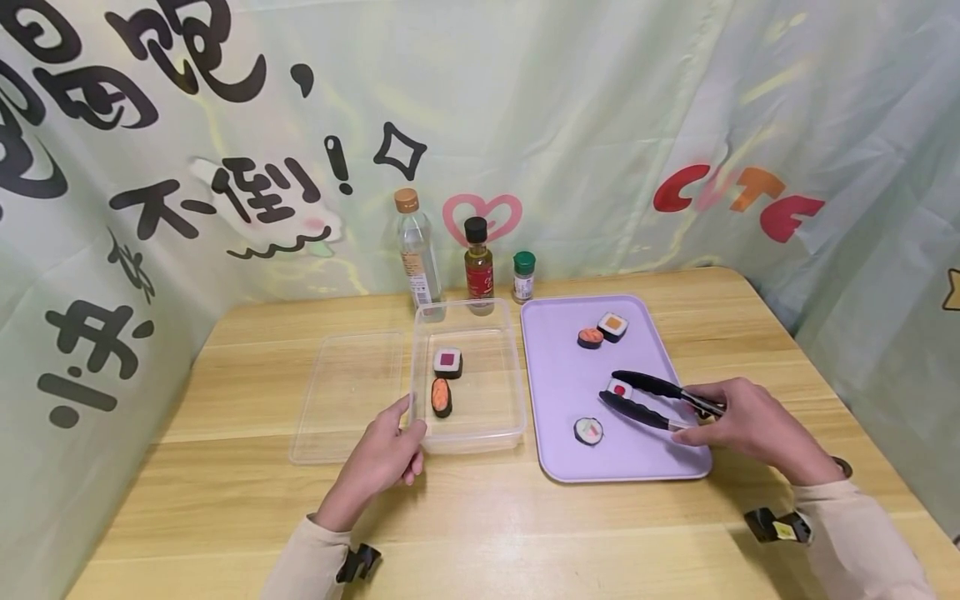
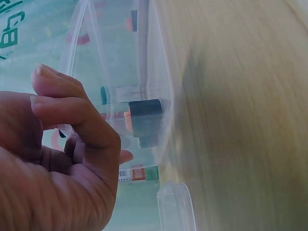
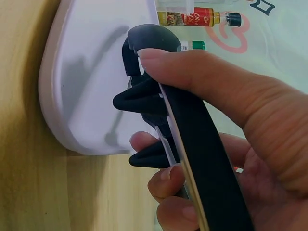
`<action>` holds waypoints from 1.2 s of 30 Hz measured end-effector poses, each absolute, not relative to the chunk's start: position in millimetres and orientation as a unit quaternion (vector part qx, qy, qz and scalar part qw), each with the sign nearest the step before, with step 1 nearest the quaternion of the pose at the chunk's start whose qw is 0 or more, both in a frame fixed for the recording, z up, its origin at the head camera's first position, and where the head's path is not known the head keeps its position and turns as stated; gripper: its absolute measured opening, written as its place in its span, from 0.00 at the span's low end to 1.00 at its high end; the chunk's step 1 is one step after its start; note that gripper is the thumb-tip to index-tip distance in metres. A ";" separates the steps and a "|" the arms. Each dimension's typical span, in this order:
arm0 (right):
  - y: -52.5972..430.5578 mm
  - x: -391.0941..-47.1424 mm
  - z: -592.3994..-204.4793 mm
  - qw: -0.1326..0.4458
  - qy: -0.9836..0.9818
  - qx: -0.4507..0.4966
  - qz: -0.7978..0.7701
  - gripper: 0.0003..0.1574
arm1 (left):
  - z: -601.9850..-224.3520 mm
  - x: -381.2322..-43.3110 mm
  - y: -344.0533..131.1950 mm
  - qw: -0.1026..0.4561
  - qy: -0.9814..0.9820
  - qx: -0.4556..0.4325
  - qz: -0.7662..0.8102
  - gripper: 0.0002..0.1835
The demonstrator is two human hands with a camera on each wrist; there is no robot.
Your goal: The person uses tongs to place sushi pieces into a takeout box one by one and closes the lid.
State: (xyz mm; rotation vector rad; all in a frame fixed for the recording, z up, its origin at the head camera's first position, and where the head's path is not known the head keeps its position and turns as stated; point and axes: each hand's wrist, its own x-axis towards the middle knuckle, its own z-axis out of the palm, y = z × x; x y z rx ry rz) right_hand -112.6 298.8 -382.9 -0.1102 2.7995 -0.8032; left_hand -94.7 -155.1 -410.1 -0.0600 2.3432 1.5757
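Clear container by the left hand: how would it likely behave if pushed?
The clear container looks thin-walled and see-through, so it is probably light. Its broad, low shape suggests it would hardly tip. The orange-topped sushi piece inside might slide about.

A curtained booth — printed cloth (image 1: pixel 585 125) hangs behind and beside a wooden table (image 1: pixel 480 529).

Tongs (image 1: pixel 651 383) matt plstc w/ metal, box (image 1: pixel 487 392) glossy plstc, tbl (image 1: pixel 525 533) wood, backdrop (image 1: pixel 585 125) cloth.
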 end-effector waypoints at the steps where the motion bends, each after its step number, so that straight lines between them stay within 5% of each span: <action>1: 299.2 -112.2 -383.3 0.111 0.954 -0.039 -0.276 0.56 | -410.0 -94.7 -155.2 0.158 0.820 -0.021 0.550 0.35; 36: 281.2 -131.4 -355.7 0.080 0.953 -0.088 -0.279 0.48 | -408.8 -94.0 -156.1 0.153 0.820 -0.012 0.551 0.34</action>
